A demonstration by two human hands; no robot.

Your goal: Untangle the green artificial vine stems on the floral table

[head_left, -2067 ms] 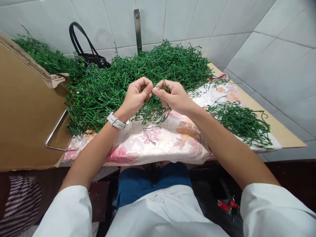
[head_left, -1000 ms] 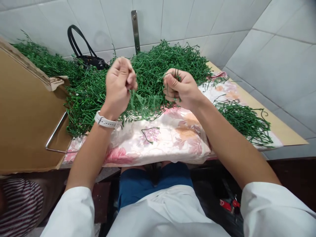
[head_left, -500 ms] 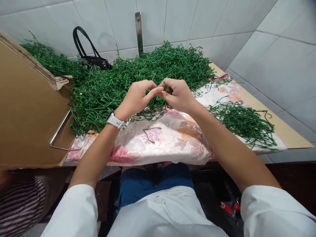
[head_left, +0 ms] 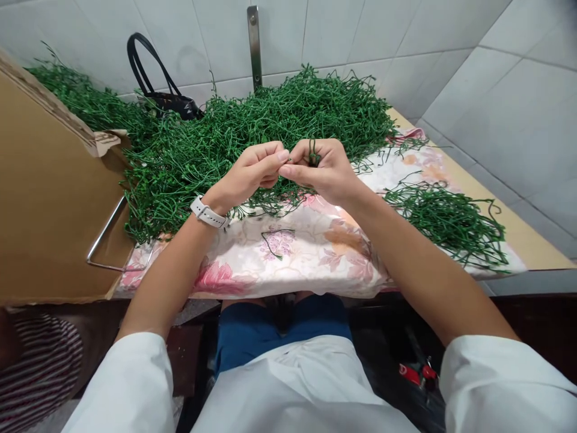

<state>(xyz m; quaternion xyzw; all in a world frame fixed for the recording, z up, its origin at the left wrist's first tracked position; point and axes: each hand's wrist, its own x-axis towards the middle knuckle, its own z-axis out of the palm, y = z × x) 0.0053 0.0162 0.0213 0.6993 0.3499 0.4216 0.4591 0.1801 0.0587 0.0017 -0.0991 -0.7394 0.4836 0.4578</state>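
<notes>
Forearms angled inward, the left hand [head_left: 246, 174] and right hand [head_left: 322, 171] meet at the fingertips, the right pinching a thin green strand [head_left: 312, 153] that stands roughly upright, just above a tangled green heap [head_left: 274, 108] on floral cloth [head_left: 288, 255].

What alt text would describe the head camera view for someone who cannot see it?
Seen from the person's head, the right hand pinches a thin green strand close to the left hand, above a large heap of green strands on a floral cloth. A smaller heap lies to the right.
</notes>
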